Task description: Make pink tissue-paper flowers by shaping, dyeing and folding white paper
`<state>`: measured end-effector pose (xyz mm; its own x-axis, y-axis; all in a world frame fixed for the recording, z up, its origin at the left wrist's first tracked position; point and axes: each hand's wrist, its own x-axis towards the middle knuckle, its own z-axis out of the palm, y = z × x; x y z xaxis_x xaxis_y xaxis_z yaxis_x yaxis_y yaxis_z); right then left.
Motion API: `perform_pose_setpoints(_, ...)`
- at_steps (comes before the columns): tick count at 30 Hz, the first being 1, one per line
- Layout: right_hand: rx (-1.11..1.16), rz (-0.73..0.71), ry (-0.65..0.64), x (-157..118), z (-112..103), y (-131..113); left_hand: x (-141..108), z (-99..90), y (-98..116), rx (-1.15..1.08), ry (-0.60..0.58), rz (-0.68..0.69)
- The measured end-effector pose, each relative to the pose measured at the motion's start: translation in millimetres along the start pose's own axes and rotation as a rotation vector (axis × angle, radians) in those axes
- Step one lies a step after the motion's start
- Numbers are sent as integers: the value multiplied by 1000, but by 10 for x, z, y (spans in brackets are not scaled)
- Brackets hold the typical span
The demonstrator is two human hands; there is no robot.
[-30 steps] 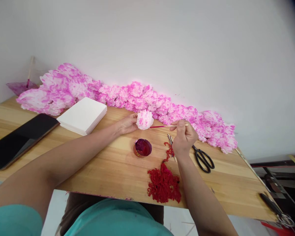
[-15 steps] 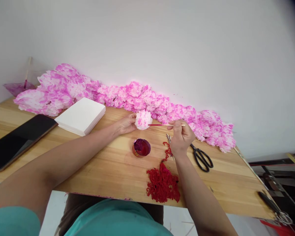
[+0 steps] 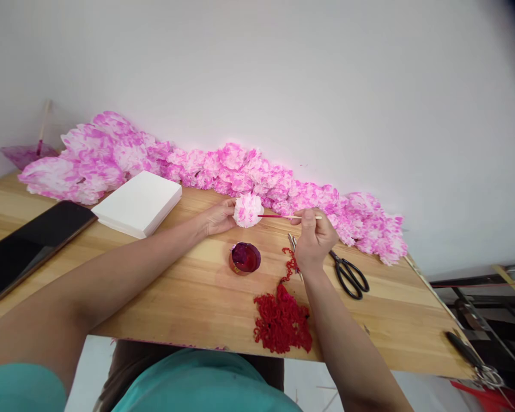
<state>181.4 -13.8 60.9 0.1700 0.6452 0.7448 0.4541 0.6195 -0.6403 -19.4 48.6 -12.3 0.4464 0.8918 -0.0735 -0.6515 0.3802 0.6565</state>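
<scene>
Against a pale wall (image 3: pixel 257 68), pink-and-white blooms (image 3: pixel 234 166) are heaped along the far side of the wooden surface (image 3: pixel 189 309). Nearer, at the middle, a pink-flecked white flower (image 3: pixel 247 209) is grasped by the left hand (image 3: pixel 220 218). A thin stick (image 3: pixel 277 216) is pinched in the right hand (image 3: pixel 317 236), its red end overlapping the flower's right side; contact cannot be made out. Just nearer, a cup (image 3: pixel 245 258) is placed; to its right, black-handled scissors (image 3: pixel 349 277) are laid.
</scene>
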Motion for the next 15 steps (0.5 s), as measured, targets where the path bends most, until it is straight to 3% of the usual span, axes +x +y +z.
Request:
perform_pose_setpoints(6,7,-2,115,28,-8,-20,4,13,4,-26,33,-8)
perform_pose_setpoints(12,5,12,25,-1,4,1,4,24,3,-10,18,1)
perform_pose_setpoints(15,-2,11,59,0,0,-6,-4,30,3,8,14,3)
